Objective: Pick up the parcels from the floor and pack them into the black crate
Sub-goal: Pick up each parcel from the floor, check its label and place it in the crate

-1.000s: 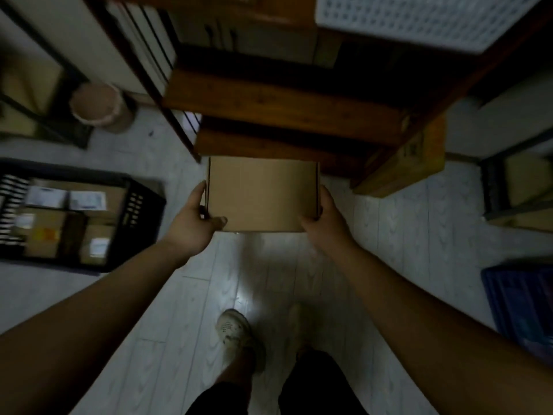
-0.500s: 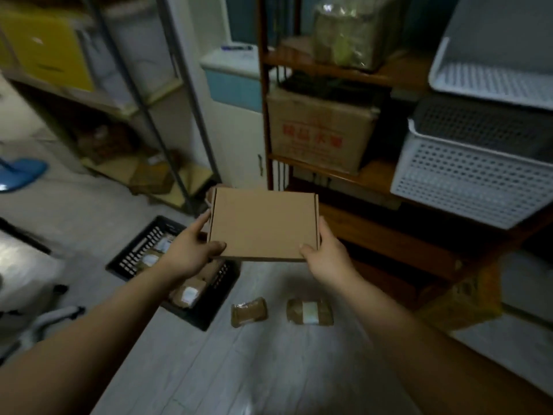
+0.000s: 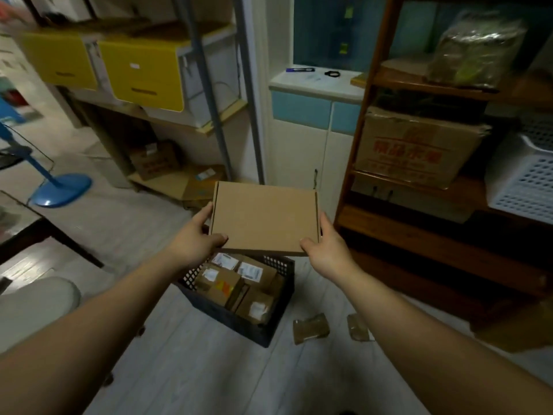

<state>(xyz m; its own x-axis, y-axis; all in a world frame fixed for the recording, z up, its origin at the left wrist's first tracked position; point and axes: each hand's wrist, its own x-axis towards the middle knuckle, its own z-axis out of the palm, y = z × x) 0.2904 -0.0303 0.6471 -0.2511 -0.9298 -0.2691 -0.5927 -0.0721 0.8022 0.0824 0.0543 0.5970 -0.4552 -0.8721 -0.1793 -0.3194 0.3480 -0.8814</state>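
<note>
Wooden shelf unit point(image 3: 425, 223) right of the grip, dark brown. On it: large cardboard carton point(image 3: 416, 148) with red print, up and right of the grip; plastic-wrapped bundle point(image 3: 475, 46) on the shelf above that; white perforated basket point(image 3: 526, 181) far right. White cabinet point(image 3: 302, 151) with blue band straight behind the grip; blue marker point(image 3: 299, 69) and small black ring point(image 3: 332, 74) on its top. Metal rack point(image 3: 221, 94) up and left of the grip, two yellow-fronted drawer boxes point(image 3: 143, 76) on it, loose cardboard boxes point(image 3: 155, 160) on its bottom level. Blue fan base point(image 3: 59, 190) far left on the floor. Dark table corner point(image 3: 27, 229) left of the grip. Pale plank floor point(image 3: 209, 369) below.
</note>
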